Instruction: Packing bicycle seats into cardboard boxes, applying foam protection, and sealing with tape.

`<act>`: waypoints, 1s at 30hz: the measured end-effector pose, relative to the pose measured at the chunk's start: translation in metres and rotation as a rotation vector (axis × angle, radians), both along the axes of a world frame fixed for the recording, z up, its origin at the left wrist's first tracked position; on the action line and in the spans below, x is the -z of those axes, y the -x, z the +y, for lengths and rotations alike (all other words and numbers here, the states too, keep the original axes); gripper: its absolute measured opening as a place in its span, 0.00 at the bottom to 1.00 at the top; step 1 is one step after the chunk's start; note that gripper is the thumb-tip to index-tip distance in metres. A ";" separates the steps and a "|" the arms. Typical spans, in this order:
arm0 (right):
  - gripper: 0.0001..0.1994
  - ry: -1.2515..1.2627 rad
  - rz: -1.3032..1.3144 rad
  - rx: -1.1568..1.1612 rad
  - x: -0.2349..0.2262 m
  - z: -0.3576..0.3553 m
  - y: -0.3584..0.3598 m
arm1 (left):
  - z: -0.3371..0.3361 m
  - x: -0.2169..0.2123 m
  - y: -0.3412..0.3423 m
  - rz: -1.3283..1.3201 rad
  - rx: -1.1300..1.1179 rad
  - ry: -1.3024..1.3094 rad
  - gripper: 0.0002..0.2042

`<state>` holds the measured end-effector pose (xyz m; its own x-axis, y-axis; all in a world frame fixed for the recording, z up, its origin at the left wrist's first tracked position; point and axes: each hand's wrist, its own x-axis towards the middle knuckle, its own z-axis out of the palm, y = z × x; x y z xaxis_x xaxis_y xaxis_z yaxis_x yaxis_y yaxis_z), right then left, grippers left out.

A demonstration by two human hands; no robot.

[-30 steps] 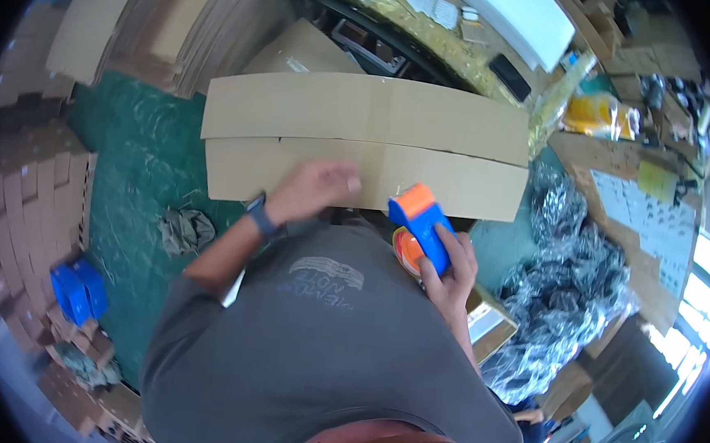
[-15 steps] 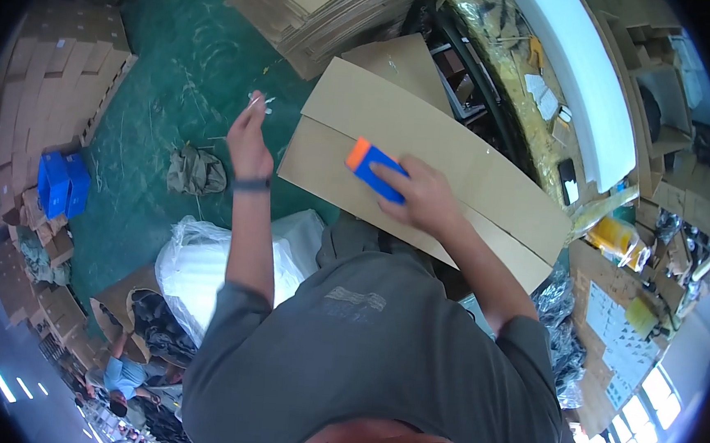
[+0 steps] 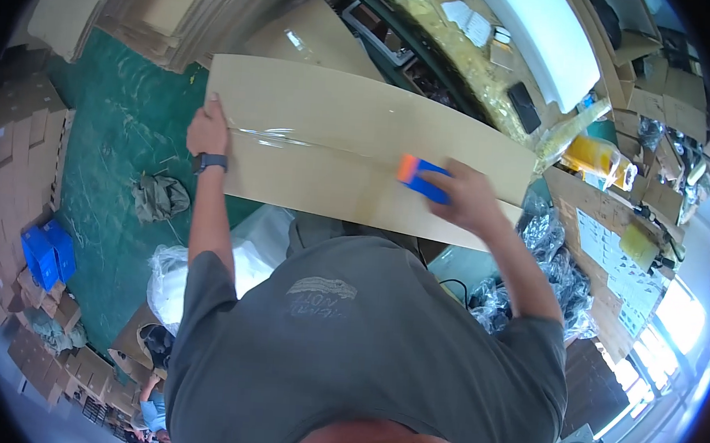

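Observation:
A long brown cardboard box (image 3: 308,181) lies across in front of me, its top flaps meeting along a lengthwise seam. My right hand (image 3: 468,198) is closed around a blue and orange tape dispenser (image 3: 428,181), held over the seam right of the middle. Shiny clear tape (image 3: 274,136) runs along the seam from the box's left end toward the dispenser. At that left end my left hand (image 3: 208,133) grips the box's edge, with its fingers partly hidden from view.
Flat cardboard sheets (image 3: 168,11) are stacked beyond the box. A cluttered workbench with a black phone (image 3: 524,107) stands far right. White wrapped bundles (image 3: 259,244) sit near my left side, a grey-green cloth heap (image 3: 161,198) and blue bins (image 3: 48,251) farther left. Crumpled plastic (image 3: 546,259) lies right.
My left hand has come down from the air onto the box's left end. The dispenser is now farther right along the box, and tape shows on the seam. The view has shifted.

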<state>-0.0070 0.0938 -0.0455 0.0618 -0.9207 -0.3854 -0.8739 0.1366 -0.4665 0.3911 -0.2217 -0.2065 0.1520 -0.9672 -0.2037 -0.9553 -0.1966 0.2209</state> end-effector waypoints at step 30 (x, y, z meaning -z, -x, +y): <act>0.27 0.427 0.422 0.845 0.191 0.240 0.366 | 0.217 -0.019 0.205 0.376 0.621 0.560 0.36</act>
<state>-0.3731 0.3337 -0.2362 -0.7323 -0.6657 0.1434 -0.6734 0.6764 -0.2983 0.1864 -0.0049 -0.1872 -0.4098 -0.8251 0.3888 -0.6994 0.5579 0.4467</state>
